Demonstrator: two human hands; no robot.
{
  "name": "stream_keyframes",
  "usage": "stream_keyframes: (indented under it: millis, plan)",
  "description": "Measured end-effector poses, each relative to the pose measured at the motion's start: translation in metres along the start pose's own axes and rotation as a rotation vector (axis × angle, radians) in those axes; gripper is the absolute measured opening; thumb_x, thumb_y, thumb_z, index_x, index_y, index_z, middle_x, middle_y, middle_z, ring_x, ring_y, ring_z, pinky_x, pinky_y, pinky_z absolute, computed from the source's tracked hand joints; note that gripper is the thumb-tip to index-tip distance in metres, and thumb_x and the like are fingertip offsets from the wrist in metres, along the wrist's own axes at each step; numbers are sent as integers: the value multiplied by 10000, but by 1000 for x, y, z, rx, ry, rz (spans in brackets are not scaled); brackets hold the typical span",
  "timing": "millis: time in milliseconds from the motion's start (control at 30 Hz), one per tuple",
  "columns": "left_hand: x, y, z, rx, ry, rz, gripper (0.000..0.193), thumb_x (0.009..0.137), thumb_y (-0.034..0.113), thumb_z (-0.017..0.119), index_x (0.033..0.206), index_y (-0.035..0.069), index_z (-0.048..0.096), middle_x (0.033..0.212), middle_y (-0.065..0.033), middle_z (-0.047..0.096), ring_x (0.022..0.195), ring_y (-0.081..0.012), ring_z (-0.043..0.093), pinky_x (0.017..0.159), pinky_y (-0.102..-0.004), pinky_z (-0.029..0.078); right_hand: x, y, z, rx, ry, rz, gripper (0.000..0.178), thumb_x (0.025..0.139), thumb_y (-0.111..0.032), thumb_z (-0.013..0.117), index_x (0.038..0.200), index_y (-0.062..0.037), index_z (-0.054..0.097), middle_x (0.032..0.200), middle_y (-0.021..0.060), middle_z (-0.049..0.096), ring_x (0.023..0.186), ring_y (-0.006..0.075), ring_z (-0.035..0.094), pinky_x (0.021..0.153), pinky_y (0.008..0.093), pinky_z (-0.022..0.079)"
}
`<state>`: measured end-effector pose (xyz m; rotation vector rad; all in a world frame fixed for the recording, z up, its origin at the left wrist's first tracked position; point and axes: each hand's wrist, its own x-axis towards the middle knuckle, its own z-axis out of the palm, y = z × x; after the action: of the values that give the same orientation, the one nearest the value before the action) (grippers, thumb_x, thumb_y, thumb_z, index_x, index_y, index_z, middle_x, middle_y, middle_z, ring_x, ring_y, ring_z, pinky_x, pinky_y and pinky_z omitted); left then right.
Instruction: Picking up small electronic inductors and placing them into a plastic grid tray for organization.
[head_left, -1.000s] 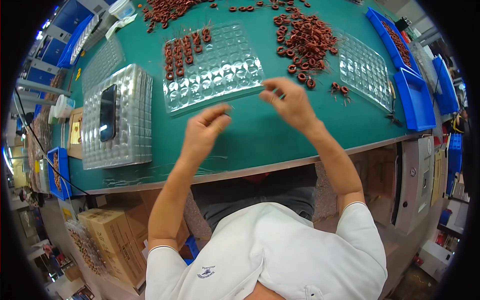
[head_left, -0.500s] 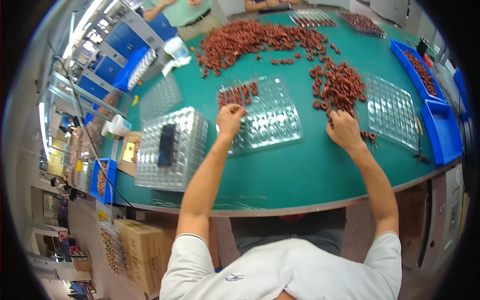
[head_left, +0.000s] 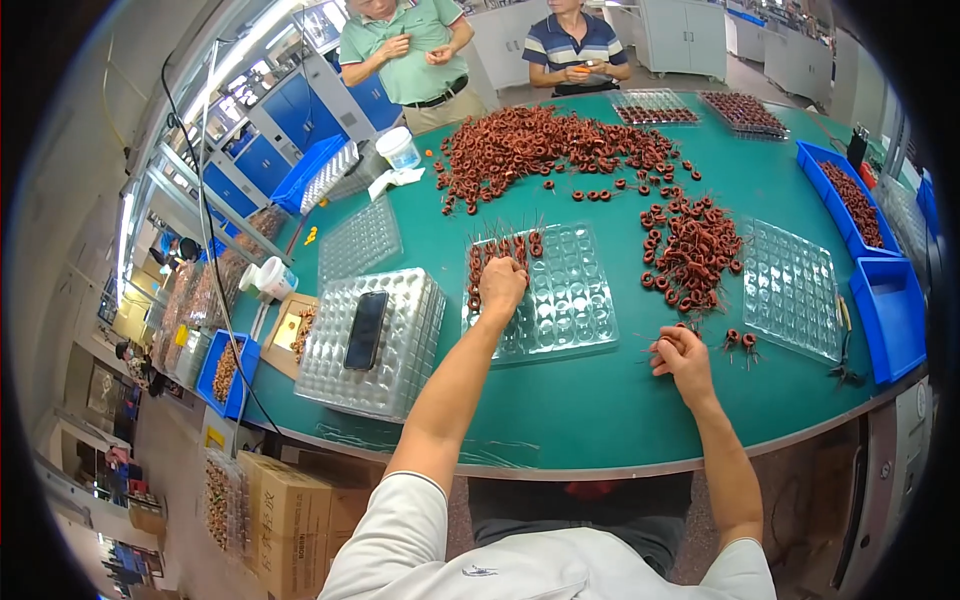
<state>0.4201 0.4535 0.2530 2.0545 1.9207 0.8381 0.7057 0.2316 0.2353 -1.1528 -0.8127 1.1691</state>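
My left hand [head_left: 503,286] is over a clear plastic tray [head_left: 575,325] with round pockets, its fingers pinched together by the filled pockets. Whatever lies between those fingertips is hidden. Several red-brown ring coils [head_left: 490,250] with thin wire leads stand in the tray's far left pockets. My right hand [head_left: 684,362] is closed on a coil [head_left: 680,327], mostly covered by the fingers, with leads poking out to the left. Just beyond it lies a small heap of the same coils [head_left: 690,245]. Two loose coils [head_left: 740,340] rest to its right.
A large coil pile [head_left: 540,145] covers the far table. A phone [head_left: 366,330] lies on stacked clear trays [head_left: 330,365] at left. Another clear tray [head_left: 790,290], pliers [head_left: 846,372] and blue bins [head_left: 890,320] are at right. Two people [head_left: 420,60] are across the table.
My right hand has drawn back from the small heap toward me, with a coil in its fingers. My left hand stays at the tray's coils. The head view has tilted up.
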Motion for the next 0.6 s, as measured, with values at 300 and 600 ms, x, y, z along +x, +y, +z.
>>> stream_keyframes:
  millis: [300, 600]
  plan:
    - [-137, 71, -28, -535, -147, 277, 314, 857, 213, 707, 1084, 5, 643, 870, -140, 624, 775, -259, 601, 685, -351, 486, -29, -7, -4, -439, -81, -300, 125, 885, -90, 657, 966, -1, 623, 772, 21, 621, 631, 94, 583, 549, 240, 476]
    - [-270, 61, -58, -508, -328, 426, 135, 866, 170, 698, 897, 39, 693, 834, -114, 627, 723, -272, 610, 641, -350, 493, -107, -7, 41, -654, -357, -388, 204, 836, -126, 720, 923, -18, 571, 758, 125, 645, 665, 231, 636, 622, 336, 505]
